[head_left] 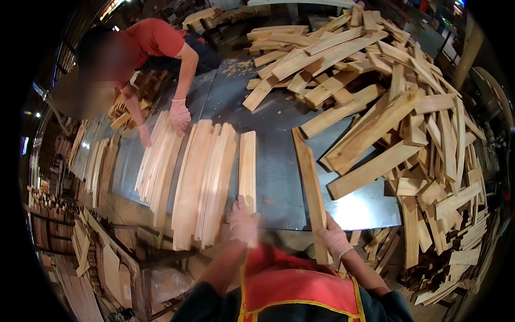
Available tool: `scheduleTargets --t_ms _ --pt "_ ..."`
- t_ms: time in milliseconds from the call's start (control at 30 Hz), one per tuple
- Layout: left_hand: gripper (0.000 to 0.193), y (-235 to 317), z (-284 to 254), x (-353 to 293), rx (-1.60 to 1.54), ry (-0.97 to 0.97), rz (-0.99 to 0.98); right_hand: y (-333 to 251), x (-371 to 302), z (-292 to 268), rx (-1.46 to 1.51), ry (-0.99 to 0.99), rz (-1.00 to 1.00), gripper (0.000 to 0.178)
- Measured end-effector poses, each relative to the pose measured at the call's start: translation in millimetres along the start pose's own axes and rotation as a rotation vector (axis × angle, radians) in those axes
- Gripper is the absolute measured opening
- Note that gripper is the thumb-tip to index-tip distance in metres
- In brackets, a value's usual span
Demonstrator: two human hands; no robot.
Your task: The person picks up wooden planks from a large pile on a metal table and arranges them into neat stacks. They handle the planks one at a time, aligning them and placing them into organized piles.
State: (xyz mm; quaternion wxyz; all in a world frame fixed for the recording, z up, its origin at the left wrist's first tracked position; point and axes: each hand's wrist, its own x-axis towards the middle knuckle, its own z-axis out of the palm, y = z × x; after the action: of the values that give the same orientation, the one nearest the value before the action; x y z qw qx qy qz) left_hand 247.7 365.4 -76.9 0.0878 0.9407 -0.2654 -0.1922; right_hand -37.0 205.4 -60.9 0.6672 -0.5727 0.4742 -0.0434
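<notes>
My left hand (pixel 244 221), in a pale pink glove, is closed on the near end of a narrow wooden slat (pixel 248 163) that lies on the grey metal tabletop (pixel 274 177). My right hand (pixel 336 241), gloved alike, grips the near end of a longer wooden board (pixel 310 185). That board slants away over the table, its near end jutting past the front edge. Just left of the slat stands a row of slats (pixel 206 180) packed side by side. Beyond it, a co-worker's gloved hands (pixel 179 114) rest on another bundle of slats (pixel 160 163).
A tall, loose heap of wooden boards (pixel 375 102) covers the table's right and far side, spilling over the edge. A co-worker in a red shirt (pixel 155 40) leans in from the far left. More slats (pixel 101 166) stand at the left, with a metal frame (pixel 140 284) below.
</notes>
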Motion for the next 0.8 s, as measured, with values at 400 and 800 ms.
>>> scheduleTargets --t_ms 400,800 --pt "0.047 112.2 38.9 -80.4 -1.336 -0.801 -0.007 -16.9 -2.7 0.1 0.375 -0.329 -0.099 0.103" --pt "0.057 116.3 6.2 -46.7 -0.326 -0.411 0.534 -37.8 -128.8 -116.3 0.114 0.504 -0.408 0.111"
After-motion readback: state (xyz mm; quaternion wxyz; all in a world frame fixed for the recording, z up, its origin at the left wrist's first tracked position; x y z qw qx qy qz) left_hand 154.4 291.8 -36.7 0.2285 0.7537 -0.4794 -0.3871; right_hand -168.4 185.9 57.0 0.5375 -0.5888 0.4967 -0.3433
